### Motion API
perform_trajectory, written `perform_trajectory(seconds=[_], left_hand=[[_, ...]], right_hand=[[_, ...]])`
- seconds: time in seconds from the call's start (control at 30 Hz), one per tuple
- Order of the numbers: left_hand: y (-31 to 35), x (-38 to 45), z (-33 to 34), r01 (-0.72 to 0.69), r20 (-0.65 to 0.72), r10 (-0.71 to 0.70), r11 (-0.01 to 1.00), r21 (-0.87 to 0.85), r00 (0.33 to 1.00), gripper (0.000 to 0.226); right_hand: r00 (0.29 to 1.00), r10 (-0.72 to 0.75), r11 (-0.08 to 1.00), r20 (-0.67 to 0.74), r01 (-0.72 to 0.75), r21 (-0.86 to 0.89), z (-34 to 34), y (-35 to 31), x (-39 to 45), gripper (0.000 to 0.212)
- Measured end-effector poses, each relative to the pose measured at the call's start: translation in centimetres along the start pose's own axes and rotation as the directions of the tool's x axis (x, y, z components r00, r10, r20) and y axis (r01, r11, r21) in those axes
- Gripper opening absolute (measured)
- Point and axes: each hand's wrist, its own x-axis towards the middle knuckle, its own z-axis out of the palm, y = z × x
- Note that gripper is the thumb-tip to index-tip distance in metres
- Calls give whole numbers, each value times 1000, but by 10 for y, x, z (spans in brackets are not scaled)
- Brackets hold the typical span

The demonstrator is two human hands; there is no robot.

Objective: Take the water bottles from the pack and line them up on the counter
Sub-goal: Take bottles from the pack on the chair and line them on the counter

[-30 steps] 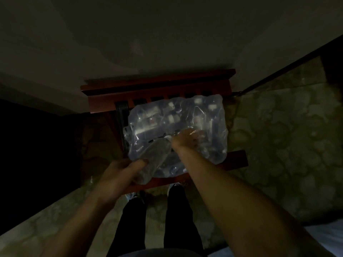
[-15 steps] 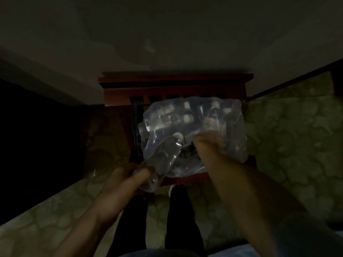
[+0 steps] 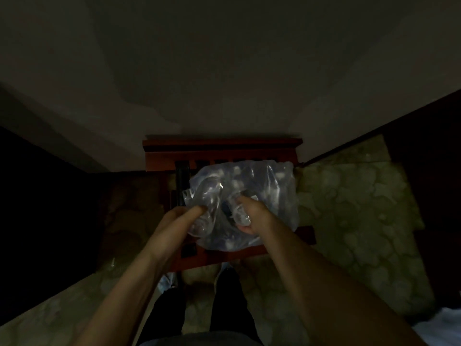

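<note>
Head view, dim light, looking straight down. L hand (image 3: 178,222) grips a clear water bottle (image 3: 207,206), fingers curled round its lower end, bottle tilted up and away over the left part of the pack (image 3: 272,196). R hand (image 3: 252,217) is clamped on a second bottle (image 3: 238,211), thumb and fingers wrapped round it, right at the middle of the pack; blur makes it hard to say if that one is fully clear of the plastic wrap. The pack itself, crumpled see-through wrap w/ more bottles showing as pale caps and shapes inside, sits on a red-brown wooden slatted rack (image 3: 222,152) pushed against the wall (image 3: 224,71). Both forearms reach in from the bottom edge. Below the rack, the person's dark trousers (image 3: 224,303) stand on a patterned greenish floor (image 3: 349,208). Far left is black, nothing readable there. Pale cloth (image 3: 441,328) at the bottom-right corner, can't tell what it is.
</note>
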Motion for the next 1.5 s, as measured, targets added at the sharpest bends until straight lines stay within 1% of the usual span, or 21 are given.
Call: perform_trajectory(seconds=[0.1, 0.17, 0.23, 0.33, 0.4, 0.47, 0.5, 0.53, 0.63, 0.73, 0.8, 0.87, 0.93, 0.97, 1.03, 1.13, 1.23, 1.3, 1.33, 1.4, 1.5], left_hand=[[9, -6, 1, -36, 35, 37, 999, -23, 999, 56], [14, -13, 1, -63, 46, 66, 996, -57, 997, 47], [19, -21, 2, -85, 58, 89, 993, -78, 994, 37], [22, -35, 3, -104, 71, 111, 989, -104, 991, 39], [24, -48, 3, -136, 87, 149, 980, -143, 985, 35], [26, -63, 1, -197, 107, 219, 962, -187, 970, 28], [27, -70, 1, -222, 114, 246, 956, -190, 962, 29], [29, -79, -2, -251, 113, 274, 950, -186, 955, 34], [39, -107, -11, -370, 102, 386, 918, -144, 917, 49], [49, -140, -24, -516, 24, 519, 853, -83, 854, 67], [53, -167, -33, -612, -3, 612, 791, -18, 791, 64], [53, -195, -42, -692, -24, 695, 718, 77, 718, 60], [51, -223, -51, -759, -70, 773, 633, 155, 630, 62], [50, -234, -56, -784, -87, 804, 593, 182, 588, 62], [47, -255, -63, -807, -115, 841, 540, 238, 529, 62], [44, -288, -75, -835, -163, 892, 453, 312, 422, 62], [47, -315, -91, -849, -216, 923, 379, 369, 319, 67], [49, -333, -106, -856, -227, 940, 328, 400, 254, 66], [49, -342, -117, -855, -225, 947, 308, 416, 231, 64], [47, -360, -146, -851, -225, 951, 294, 435, 213, 64], [44, -388, -198, -836, -212, 951, 300, 459, 224, 69]], right_hand=[[997, -65, 996, 35, 66, -53, 1, -2, -33, 43], [994, -97, 995, 59, 99, -32, -1, -3, -58, 32], [988, -114, 993, 103, 109, 52, -7, -2, -82, 22], [978, -159, 970, 136, 129, 208, -19, 3, -113, 28], [966, -211, 944, 153, 160, 289, -24, 7, -133, 34], [937, -298, 908, 182, 219, 359, -28, 13, -153, 42], [912, -355, 884, 206, 255, 392, -29, 16, -161, 45], [875, -420, 859, 242, 298, 415, -30, 18, -169, 46], [725, -593, 787, 350, 431, 440, -28, 23, -195, 54], [557, -716, 698, 421, 583, 416, -24, 28, -220, 53], [433, -755, 642, 492, 640, 423, -19, 32, -236, 49], [303, -785, 577, 541, 675, 459, -12, 39, -255, 55], [201, -800, 519, 566, 705, 483, -2, 49, -277, 59], [168, -805, 488, 569, 734, 473, 5, 54, -288, 59], [134, -817, 427, 561, 795, 432, 19, 66, -307, 57], [71, -856, 329, 512, 839, 434, 39, 81, -334, 44], [-58, -883, 178, 466, 877, 446, 53, 84, -359, 35], [-132, -878, 83, 460, 905, 418, 66, 85, -375, 40], [-155, -875, 52, 458, 912, 407, 75, 87, -386, 47], [-193, -866, 5, 461, 919, 394, 97, 95, -408, 61], [-250, -858, -77, 448, 926, 369, 142, 113, -441, 63]])
